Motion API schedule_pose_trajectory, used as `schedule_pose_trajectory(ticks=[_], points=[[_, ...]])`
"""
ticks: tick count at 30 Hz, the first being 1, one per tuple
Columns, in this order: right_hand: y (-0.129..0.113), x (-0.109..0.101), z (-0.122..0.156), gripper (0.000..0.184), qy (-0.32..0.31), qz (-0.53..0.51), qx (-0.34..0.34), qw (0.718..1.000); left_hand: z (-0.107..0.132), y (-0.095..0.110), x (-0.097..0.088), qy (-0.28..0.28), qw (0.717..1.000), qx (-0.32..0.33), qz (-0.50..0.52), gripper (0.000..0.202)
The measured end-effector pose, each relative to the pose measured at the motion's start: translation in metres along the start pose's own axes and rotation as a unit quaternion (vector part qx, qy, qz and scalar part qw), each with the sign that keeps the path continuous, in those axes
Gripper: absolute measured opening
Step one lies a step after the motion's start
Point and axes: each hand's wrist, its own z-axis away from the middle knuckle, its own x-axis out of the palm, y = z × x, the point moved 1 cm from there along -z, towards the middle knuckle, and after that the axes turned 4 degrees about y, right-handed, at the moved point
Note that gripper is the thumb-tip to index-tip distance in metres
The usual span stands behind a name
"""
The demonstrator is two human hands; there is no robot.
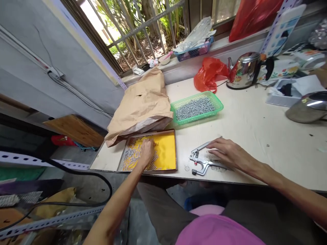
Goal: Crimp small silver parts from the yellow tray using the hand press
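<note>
My left hand (146,151) reaches into a shallow yellow-bottomed tray (167,153), fingers curled down among several small metal pins (130,154) scattered in it. Whether it has one pinched is hidden. My right hand (226,153) rests on the handles of silver press pliers (200,161) lying on the pale table, fingers laid over them. A few small clear round pieces (187,168) lie beside the pliers' jaw.
A green basket (217,102) full of metal pins stands behind the tray. A brown paper bag (143,102) lies at the back left. Farther right are a red plastic bag (209,73), a steel kettle (242,69) and a metal bowl (306,109).
</note>
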Motion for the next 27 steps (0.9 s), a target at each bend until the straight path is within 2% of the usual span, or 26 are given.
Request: schedule_pose_trajectory(ticks=[3,5,6,7,8,10,12,14,16,19,22,27], points=[[0.002,-0.004,0.016,0.027,0.005,0.001,0.03,1.0,0.004,0.008,-0.012,0.026,0.998,0.013,0.052,0.016],[0.003,-0.004,0.024,0.026,0.004,0.004,0.043,0.999,0.014,0.026,-0.025,0.052,0.987,-0.002,0.151,0.013],[0.003,-0.003,0.028,0.027,0.0,0.005,0.047,0.999,0.021,0.039,-0.031,0.048,0.974,-0.019,0.222,0.012],[0.003,-0.002,0.031,0.027,-0.006,0.007,0.048,0.999,0.03,0.054,-0.037,0.022,0.952,-0.042,0.302,0.014],[0.003,0.0,0.033,0.028,-0.011,0.009,0.049,0.999,0.04,0.07,-0.042,-0.03,0.92,-0.063,0.385,0.018],[0.001,0.003,0.037,0.029,-0.019,0.018,0.049,0.998,0.06,0.104,-0.047,-0.143,0.841,-0.099,0.513,0.027],[-0.002,0.006,0.04,0.027,-0.018,0.036,0.051,0.998,0.077,0.131,-0.044,-0.21,0.779,-0.129,0.577,0.033],[-0.005,0.007,0.043,0.025,-0.018,0.058,0.056,0.997,0.086,0.146,-0.035,-0.236,0.749,-0.154,0.6,0.036],[-0.008,0.007,0.047,0.024,-0.027,0.075,0.062,0.995,0.089,0.152,-0.024,-0.24,0.742,-0.17,0.602,0.037],[-0.011,0.009,0.052,0.022,-0.034,0.095,0.07,0.992,0.09,0.151,-0.014,-0.233,0.758,-0.178,0.583,0.034],[-0.01,0.01,0.055,0.022,-0.028,0.111,0.077,0.99,0.091,0.152,-0.009,-0.228,0.778,-0.182,0.557,0.033],[-0.009,0.01,0.055,0.02,-0.029,0.123,0.068,0.99,0.092,0.157,-0.008,-0.232,0.781,-0.192,0.546,0.035]])
